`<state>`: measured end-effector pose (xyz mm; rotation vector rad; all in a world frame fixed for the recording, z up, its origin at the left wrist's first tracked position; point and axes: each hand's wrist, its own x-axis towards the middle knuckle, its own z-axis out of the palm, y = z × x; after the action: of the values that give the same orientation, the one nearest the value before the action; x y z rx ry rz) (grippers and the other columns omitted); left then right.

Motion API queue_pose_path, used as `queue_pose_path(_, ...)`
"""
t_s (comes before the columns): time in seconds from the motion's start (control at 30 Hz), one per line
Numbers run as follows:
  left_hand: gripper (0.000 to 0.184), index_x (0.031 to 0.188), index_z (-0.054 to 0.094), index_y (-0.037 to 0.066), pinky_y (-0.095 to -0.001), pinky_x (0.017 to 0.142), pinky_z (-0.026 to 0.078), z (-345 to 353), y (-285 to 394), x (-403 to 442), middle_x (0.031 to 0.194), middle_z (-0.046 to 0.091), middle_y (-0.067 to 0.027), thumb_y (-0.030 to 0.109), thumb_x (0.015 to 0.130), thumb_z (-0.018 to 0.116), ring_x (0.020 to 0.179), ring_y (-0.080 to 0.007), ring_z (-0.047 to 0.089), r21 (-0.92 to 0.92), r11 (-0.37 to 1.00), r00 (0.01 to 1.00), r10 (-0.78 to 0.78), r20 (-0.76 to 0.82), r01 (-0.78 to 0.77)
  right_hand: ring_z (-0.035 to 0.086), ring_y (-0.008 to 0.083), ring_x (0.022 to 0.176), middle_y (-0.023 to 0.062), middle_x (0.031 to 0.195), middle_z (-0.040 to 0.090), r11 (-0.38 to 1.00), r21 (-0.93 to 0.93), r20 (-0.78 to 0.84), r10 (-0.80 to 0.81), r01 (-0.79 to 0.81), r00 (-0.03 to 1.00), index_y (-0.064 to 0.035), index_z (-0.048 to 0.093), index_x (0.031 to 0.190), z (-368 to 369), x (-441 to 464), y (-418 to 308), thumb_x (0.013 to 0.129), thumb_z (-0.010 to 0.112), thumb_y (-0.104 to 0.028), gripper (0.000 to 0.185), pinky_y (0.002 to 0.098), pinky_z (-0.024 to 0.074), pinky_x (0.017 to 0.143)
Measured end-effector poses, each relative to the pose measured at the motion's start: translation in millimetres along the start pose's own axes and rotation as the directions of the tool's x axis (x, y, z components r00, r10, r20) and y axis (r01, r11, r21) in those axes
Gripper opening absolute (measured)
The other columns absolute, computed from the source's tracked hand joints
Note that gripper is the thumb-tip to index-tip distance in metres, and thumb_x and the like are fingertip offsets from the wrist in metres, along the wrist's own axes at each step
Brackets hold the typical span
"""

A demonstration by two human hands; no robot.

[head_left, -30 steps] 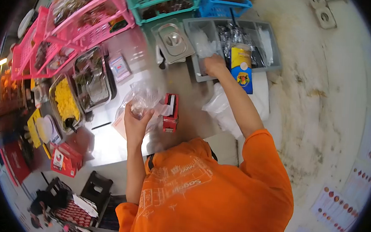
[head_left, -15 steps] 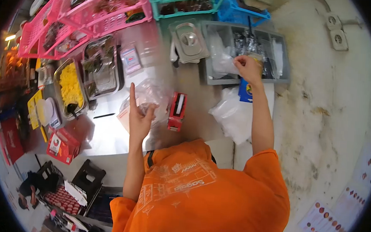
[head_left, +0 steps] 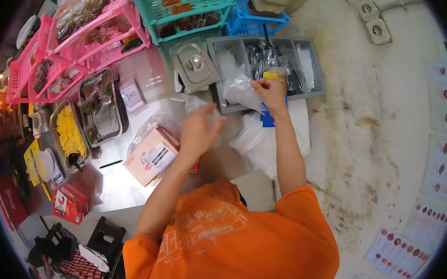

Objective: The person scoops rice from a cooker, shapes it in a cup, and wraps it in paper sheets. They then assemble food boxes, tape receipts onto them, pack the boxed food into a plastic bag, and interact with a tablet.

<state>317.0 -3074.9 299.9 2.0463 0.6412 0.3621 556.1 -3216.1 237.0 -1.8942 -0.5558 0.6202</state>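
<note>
My right hand (head_left: 272, 95) is closed in a pinch on a thin clear plastic bag (head_left: 243, 92) at the front of a grey divided organizer (head_left: 317, 66). My left hand (head_left: 202, 133) is slightly blurred, its fingers apart, just left of that bag. Close to its fingertips is a crumpled piece of clear plastic (head_left: 197, 104); whether they touch I cannot tell. Left of this hand lies a pinkish cardboard box (head_left: 139, 166) with a white printed label, beside a clear bag (head_left: 155, 125). A red box (head_left: 195, 167) is mostly hidden under my left forearm.
Pink baskets (head_left: 93, 55), a teal basket (head_left: 184, 22) and a blue basket (head_left: 256, 23) line the back. Metal lids (head_left: 194, 66) lie beside the organizer. A tray of yellow food (head_left: 70, 132) stands left. White bags (head_left: 256, 141) lie below the organizer. The stained wall (head_left: 356, 147) bounds the right.
My left hand has moved right, from over the cardboard box towards the bag, uncovering the box. My right hand still pinches the bag. The whole view has shifted.
</note>
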Motion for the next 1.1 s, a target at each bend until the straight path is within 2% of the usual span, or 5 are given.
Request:
queue_pose_path(0.27, 0.028, 0.102, 0.068, 0.008, -0.0438, 0.077, 0.052, 94.6, -10.6, 78.1, 0.1, 0.067, -0.0142, 0.026, 0.081, 0.07, 0.096, -0.0318, 0.063, 0.355, 0.899, 0.967, 0.24, 0.092, -0.257, 0.06, 0.0101, 0.082, 0.0038, 0.091, 0.066, 0.909, 0.399, 0.016, 0.127, -0.122, 0.992, 0.0013, 0.068, 0.104, 8.1, -18.4, 1.1, 0.09, 0.07, -0.012, 0.02, 0.0234, 0.0473, 0.074)
queue_pose_path(0.6, 0.014, 0.085, 0.068, 0.004, -0.0463, 0.077, 0.053, 104.2, -43.5, 106.1, 0.094, 0.067, -0.0167, 0.017, 0.084, 0.063, 0.09, -0.0346, 0.066, 0.361, 0.929, 0.985, 0.011, 0.174, -0.075, 0.064, 0.0193, 0.082, 0.0105, 0.095, 0.067, 0.62, 0.777, -0.247, 0.138, 0.111, 0.959, -0.0037, 0.059, 0.103, -53.7, -18.7, 8.9, 0.096, 0.061, -0.017, 0.015, 0.0344, 0.0537, 0.077)
queue_pose_path(0.83, 0.026, 0.104, 0.069, 0.002, -0.0402, 0.081, 0.053, 69.4, -21.2, 89.9, 0.096, 0.069, -0.0182, 0.02, 0.087, 0.065, 0.089, -0.0318, 0.065, 0.333, 0.921, 0.979, 0.196, 0.048, -0.201, 0.066, 0.0307, 0.099, 0.0251, 0.12, 0.061, 0.72, 0.132, -0.888, -0.219, 0.681, 0.404, -0.0016, 0.053, 0.107, -76.8, -80.7, -109.4, 0.101, 0.052, -0.026, 0.026, 0.0436, 0.0568, 0.084)
queue_pose_path(1.0, 0.027, 0.111, 0.068, 0.0, -0.0295, 0.077, 0.05, -28.0, 25.7, 34.3, 0.094, 0.07, -0.0112, 0.019, 0.093, 0.06, 0.087, -0.0163, 0.063, -0.56, 0.814, 0.985, -0.082, 0.152, 0.154, 0.057, 0.0259, 0.115, 0.0186, 0.113, 0.063, 0.818, -0.222, -0.211, -0.571, 0.53, 0.794, -0.0038, 0.055, 0.096, 33.3, -130.5, -142.1, 0.085, 0.069, -0.009, 0.019, 0.044, 0.045, 0.098)
queue_pose_path(1.1, 0.022, 0.107, 0.069, -0.002, -0.025, 0.073, 0.049, -64.6, 27.5, -2.9, 0.09, 0.069, -0.0083, 0.014, 0.095, 0.059, 0.082, -0.0105, 0.06, -0.707, 0.659, 0.965, -0.198, 0.17, 0.259, 0.058, 0.0345, 0.112, 0.016, 0.116, 0.063, 0.653, -0.325, 0.216, -0.653, 0.684, 0.726, -0.0072, 0.061, 0.102, 97.1, -125.0, -158.3, 0.072, 0.079, -0.008, 0.034, 0.0444, 0.0448, 0.096)
